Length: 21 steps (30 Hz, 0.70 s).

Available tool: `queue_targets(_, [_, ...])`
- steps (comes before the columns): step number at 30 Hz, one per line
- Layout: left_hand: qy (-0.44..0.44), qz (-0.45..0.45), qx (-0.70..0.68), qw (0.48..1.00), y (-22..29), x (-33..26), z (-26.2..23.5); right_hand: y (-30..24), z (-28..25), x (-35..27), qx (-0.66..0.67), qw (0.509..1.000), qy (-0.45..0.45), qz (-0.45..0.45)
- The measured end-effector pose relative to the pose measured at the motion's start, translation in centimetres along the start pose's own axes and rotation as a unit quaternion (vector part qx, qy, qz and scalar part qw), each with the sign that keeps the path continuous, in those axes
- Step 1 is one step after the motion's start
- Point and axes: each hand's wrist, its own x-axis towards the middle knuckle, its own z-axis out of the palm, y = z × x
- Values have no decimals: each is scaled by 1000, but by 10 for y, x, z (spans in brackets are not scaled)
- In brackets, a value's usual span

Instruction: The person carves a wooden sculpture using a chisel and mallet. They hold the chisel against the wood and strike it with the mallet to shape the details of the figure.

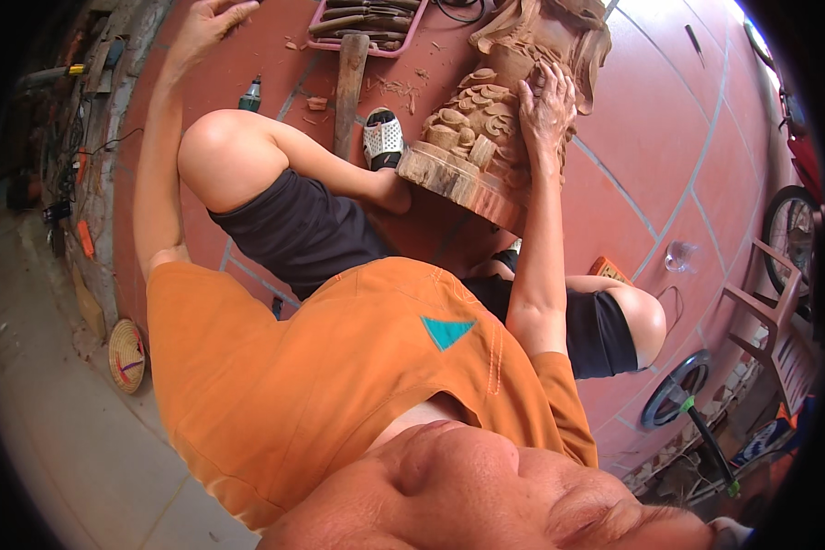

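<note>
We count two hands: the left hand (206, 26) stretched out toward the upper edge, and the right hand (548, 105) laid flat on the one carved wooden sculpture (486, 119). One pink tray (409, 35) of tools lies on the tiled floor (651, 137); we cannot tell how many tools it holds. One long wooden mallet (349, 87) lies just beside it. We see one white sandal (382, 137) on a foot, and one green-tipped tool (250, 94) near the knee. One woven conical hat (126, 356) lies at the left. We count two wheels: one bicycle wheel (788, 234) at the right rim and one small black wheel (674, 390) lower down. One wooden chair (770, 316) stands between them.
</note>
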Motion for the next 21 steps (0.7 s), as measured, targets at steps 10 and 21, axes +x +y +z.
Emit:
queue_targets(10, [-5, -71, 78, 994, -112, 21, 96, -4, -7, 2, -19, 993, -110, 34])
queue_targets(21, [2, 73, 248, 966, -139, 69, 170, -7, -15, 5, -2, 992, -120, 38])
